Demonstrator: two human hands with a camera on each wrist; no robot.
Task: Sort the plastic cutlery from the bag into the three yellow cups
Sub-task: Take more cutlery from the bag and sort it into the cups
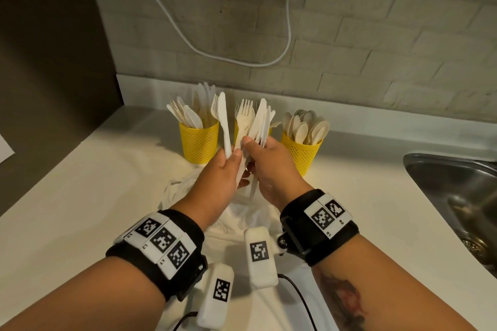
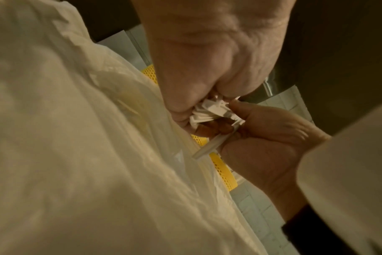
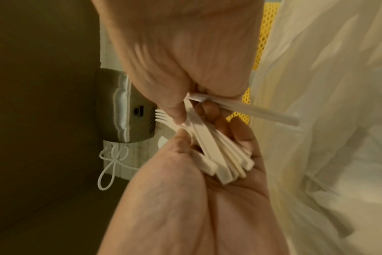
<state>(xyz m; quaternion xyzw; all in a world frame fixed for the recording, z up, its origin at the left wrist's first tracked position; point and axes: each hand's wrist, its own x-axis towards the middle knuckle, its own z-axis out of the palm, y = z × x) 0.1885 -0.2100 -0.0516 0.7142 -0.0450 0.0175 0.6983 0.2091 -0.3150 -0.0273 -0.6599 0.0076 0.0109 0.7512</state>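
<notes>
Three yellow mesh plastic cups (image 1: 199, 140), frame centre, already well filled. Your left hand (image 1: 215, 183) pinches white plastic knife (image 1: 224, 121); right hand (image 1: 265, 166) fingers clamped on mixed white cutlery bundle (image 1: 259, 122). This handful left to sort; bag contents hidden.

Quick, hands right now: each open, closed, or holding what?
Left hand: grips a knife.
Right hand: grips a cutlery bunch.

Three cups (image 1: 199, 142) stand in a row at frame centre; the bag (image 1: 242, 219) lies below them, the sink (image 1: 454, 196) at right.
</notes>
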